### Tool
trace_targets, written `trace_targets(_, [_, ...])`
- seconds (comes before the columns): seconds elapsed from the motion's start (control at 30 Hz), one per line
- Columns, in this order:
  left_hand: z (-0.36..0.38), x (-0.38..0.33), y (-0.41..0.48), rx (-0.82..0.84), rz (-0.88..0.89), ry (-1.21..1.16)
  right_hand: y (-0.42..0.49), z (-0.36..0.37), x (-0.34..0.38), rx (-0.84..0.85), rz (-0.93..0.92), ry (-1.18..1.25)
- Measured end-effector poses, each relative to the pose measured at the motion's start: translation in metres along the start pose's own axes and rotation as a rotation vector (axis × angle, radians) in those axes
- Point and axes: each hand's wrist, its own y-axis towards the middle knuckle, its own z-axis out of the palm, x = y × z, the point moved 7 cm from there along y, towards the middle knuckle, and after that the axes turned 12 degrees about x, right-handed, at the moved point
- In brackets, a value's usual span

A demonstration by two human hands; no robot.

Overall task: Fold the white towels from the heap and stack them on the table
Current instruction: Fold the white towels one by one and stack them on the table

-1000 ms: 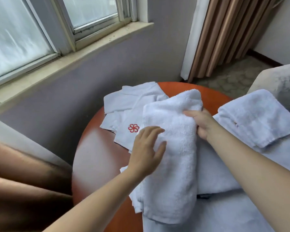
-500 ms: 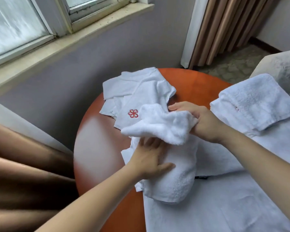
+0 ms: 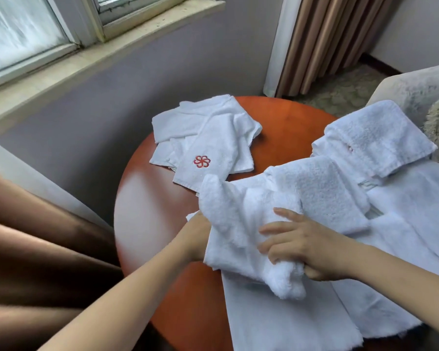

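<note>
On your right hand [image 3: 307,247] the fingers curl round the bunched white towel [image 3: 238,219], near on the round orange tabletop [image 3: 152,214]; your left hand [image 3: 197,234] lies beneath, fingers hidden. Windowsill [image 3: 86,58] far left.

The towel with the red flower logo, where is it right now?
In the head view, the logo towel lies on the far left of the orange table, below the window sill, just beyond the thick towel that the right hand grips.
</note>
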Motion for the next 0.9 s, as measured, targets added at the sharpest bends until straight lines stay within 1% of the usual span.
trace_targets(0.03, [-0.006, 0.007, -0.004, -0.085, -0.017, -0.069, -0.001, 0.004, -0.002, 0.032, 0.021, 0.008])
trace_targets(0.07, [-0.019, 0.017, -0.012, -0.198, -0.082, -0.149, -0.001, 0.007, -0.004, 0.050, 0.038, 0.019])
trace_targets(0.13, [-0.054, 0.022, -0.030, -0.546, -0.234, -0.393, -0.001, 0.008, -0.005, 0.082, 0.062, 0.073])
trace_targets(0.17, [-0.069, 0.016, -0.032, -0.665, -0.239, -0.464, 0.000, 0.009, -0.006, 0.092, 0.076, 0.114])
trace_targets(0.2, [-0.086, -0.004, -0.032, -0.744, -0.174, -0.420, 0.001, 0.009, -0.007, 0.093, 0.091, 0.155])
trace_targets(0.23, [-0.099, -0.026, -0.028, -0.784, -0.059, -0.314, 0.003, 0.009, -0.009, 0.080, 0.113, 0.183])
trace_targets(0.27, [-0.108, -0.051, -0.019, -0.743, 0.063, -0.196, 0.005, 0.007, -0.009, 0.044, 0.129, 0.182])
trace_targets(0.3, [-0.108, -0.073, -0.005, -0.629, 0.166, -0.081, 0.006, 0.004, -0.010, -0.027, 0.139, 0.159])
trace_targets(0.33, [-0.099, -0.086, 0.009, -0.481, 0.229, 0.052, 0.007, 0.001, -0.010, -0.119, 0.138, 0.133])
trace_targets(0.37, [-0.084, -0.091, 0.020, -0.344, 0.249, 0.206, 0.006, -0.002, -0.009, -0.213, 0.147, 0.113])
trace_targets(0.4, [-0.065, -0.087, 0.026, -0.222, 0.235, 0.345, 0.004, -0.003, -0.011, -0.297, 0.174, 0.107])
trace_targets(0.43, [-0.046, -0.076, 0.026, -0.110, 0.188, 0.433, 0.001, -0.003, -0.017, -0.377, 0.233, 0.123])
trace_targets(0.47, [-0.029, -0.059, 0.022, -0.009, 0.131, 0.463, -0.004, 0.000, -0.025, -0.445, 0.321, 0.161])
trace_targets(0.5, [-0.016, -0.044, 0.012, 0.027, 0.073, 0.453, -0.010, 0.004, -0.034, -0.493, 0.435, 0.225])
trace_targets(0.53, [-0.007, -0.033, 0.001, 0.005, 0.037, 0.438, -0.016, 0.009, -0.042, -0.528, 0.553, 0.316])
trace_targets(0.57, [-0.004, -0.029, -0.005, -0.013, 0.017, 0.413, -0.021, 0.017, -0.049, -0.532, 0.668, 0.465])
trace_targets(0.6, [-0.003, -0.029, -0.008, -0.071, 0.009, 0.405, -0.024, 0.026, -0.052, -0.502, 0.764, 0.643])
trace_targets(0.63, [-0.006, -0.032, -0.009, -0.106, -0.007, 0.405, -0.025, 0.034, -0.053, -0.467, 0.822, 0.795])
trace_targets(0.67, [-0.010, -0.036, -0.008, -0.117, -0.033, 0.412, -0.026, 0.038, -0.054, -0.465, 0.834, 0.914])
trace_targets(0.73, [-0.011, -0.035, -0.002, -0.043, -0.094, 0.387, -0.031, 0.037, -0.060, -0.538, 0.801, 1.144])
trace_targets(0.8, [-0.014, -0.039, -0.005, -0.084, -0.063, 0.385, -0.031, 0.033, -0.062, -0.564, 0.771, 1.312])
trace_targets(0.83, [-0.010, -0.038, -0.007, -0.085, -0.061, 0.381, -0.028, 0.035, -0.061, -0.541, 0.778, 1.349])
trace_targets(0.9, [-0.005, -0.036, -0.011, -0.146, -0.030, 0.406, -0.026, 0.037, -0.059, -0.519, 0.840, 1.306])
